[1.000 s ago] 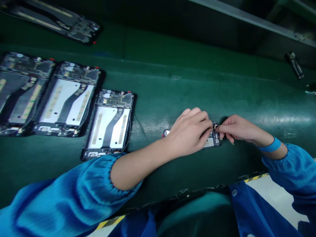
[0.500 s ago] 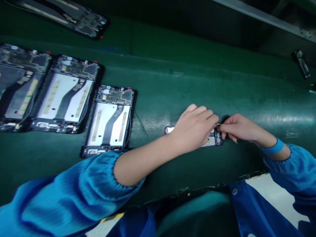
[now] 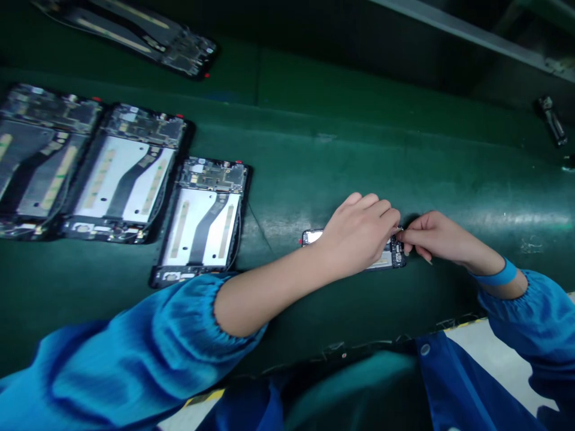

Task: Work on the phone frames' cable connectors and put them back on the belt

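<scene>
An opened phone frame (image 3: 390, 254) lies flat on the green belt (image 3: 323, 173), mostly hidden under my left hand (image 3: 357, 233). My left hand rests over the frame with its fingers curled down, pressing on its right end. My right hand (image 3: 429, 236) meets it from the right, fingertips pinched at the frame's top right corner. What the pinch holds is too small to make out. Both forearms wear blue sleeves, and a blue band sits on my right wrist.
Three opened phone frames (image 3: 204, 218) (image 3: 123, 170) (image 3: 33, 158) lie in a row on the belt's left. Another frame (image 3: 148, 36) lies at the far back left. A small dark tool (image 3: 552, 120) rests at the back right. A metal rail (image 3: 471, 33) runs behind.
Both hands stay on the phone frame with only slight finger shifts. The view has drifted a little, so the row of frames sits slightly further right.
</scene>
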